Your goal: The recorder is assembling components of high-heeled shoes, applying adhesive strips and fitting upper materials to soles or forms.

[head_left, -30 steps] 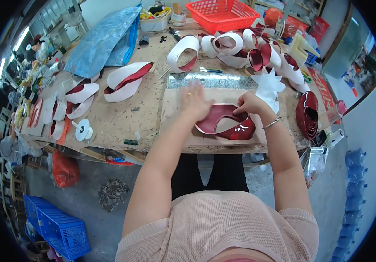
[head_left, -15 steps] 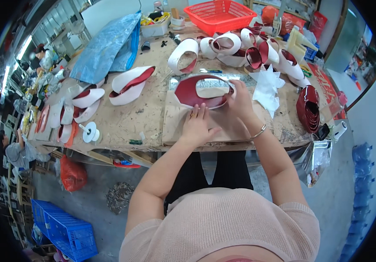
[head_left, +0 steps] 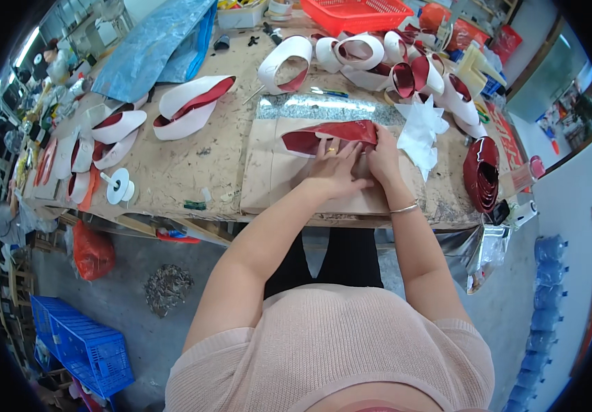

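A glossy red shoe upper [head_left: 340,128] with a pale lining lies on its side over the board [head_left: 275,175] in front of me. My right hand [head_left: 383,159] pinches its right end, thumb and fingers closed on the edge. The fingers of my left hand [head_left: 335,169] stretch over its near side, with the thumb apart; their tips are partly hidden at the upper. Just beyond is a shiny flat plate [head_left: 327,108]. White star-shaped sheets [head_left: 421,134] lie right of my right hand.
White-lined uppers [head_left: 193,106] rest at left, and more uppers [head_left: 359,51] are heaped at the back under a red basket [head_left: 351,15]. A stack of dark red uppers [head_left: 481,175] stands at right. A white spool [head_left: 119,185] is near the left front edge.
The upper has turned from standing open toward the far side to lying flatter. My left hand has moved right and onto it. My right hand has shifted lower along its right end.
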`<state>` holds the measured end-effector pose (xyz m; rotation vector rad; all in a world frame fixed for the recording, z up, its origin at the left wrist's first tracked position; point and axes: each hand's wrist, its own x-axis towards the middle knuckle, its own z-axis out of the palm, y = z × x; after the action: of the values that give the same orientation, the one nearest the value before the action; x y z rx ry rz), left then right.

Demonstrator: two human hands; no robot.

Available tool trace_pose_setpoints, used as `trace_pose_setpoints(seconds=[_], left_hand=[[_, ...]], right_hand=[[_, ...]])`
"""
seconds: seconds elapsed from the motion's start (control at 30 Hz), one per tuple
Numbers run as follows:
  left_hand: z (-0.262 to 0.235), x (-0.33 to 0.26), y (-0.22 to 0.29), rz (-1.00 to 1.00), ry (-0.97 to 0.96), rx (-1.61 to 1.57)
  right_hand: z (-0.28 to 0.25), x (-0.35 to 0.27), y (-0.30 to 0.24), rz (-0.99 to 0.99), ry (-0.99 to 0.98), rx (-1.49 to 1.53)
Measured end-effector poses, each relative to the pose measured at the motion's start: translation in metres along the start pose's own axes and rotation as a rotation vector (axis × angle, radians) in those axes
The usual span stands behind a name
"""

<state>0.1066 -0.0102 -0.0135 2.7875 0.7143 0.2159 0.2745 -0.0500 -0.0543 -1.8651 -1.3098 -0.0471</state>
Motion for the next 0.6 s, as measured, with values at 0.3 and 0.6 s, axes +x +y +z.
trace_pose_setpoints(seconds=[0.3, 0.6], left_hand=[[-0.007, -0.024, -0.007, 0.113, -0.011, -0.240], [0.003, -0.052, -0.008, -0.033, 0.000, -0.032]], right_hand=[[-0.052, 0.030, -0.001, 0.236, -0.463, 0.880], [-0.022, 0.050, -0.032, 0.584, -0.367, 0.590]])
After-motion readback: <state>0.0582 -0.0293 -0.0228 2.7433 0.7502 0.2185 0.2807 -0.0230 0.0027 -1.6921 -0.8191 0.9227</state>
